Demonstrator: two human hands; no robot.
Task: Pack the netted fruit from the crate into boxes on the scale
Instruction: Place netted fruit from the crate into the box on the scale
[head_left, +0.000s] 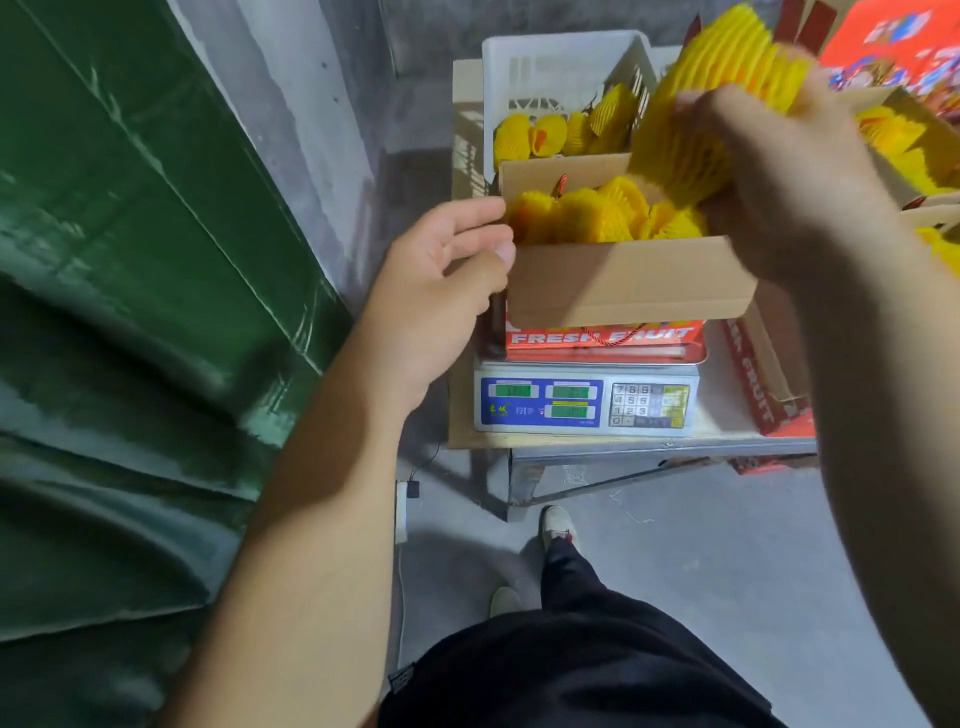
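Netted fruit, sheathed in a ribbed yellow foam sleeve, held above the far right corner of the open box by the right hand, whose grip is closed round its lower part; motion blur hides the exact finger placement. The sleeve appears soft and springy, so it should compress under the fingers and damp knocks, while the fruit inside is judged moderately heavy and liable to bruise; a hold round the widest part, rather than on the loose mesh ends, would probably be the surest. The box, already well filled with like-wrapped pieces, stands on the scale, which occupies the near edge of the surface. The left hand steadies the box's left end, thumb and fingers curled over the cardboard edge. Beyond the box, at the far edge, the white crate holds further wrapped fruit. A red printed carton lies at the right, just beside the scale.
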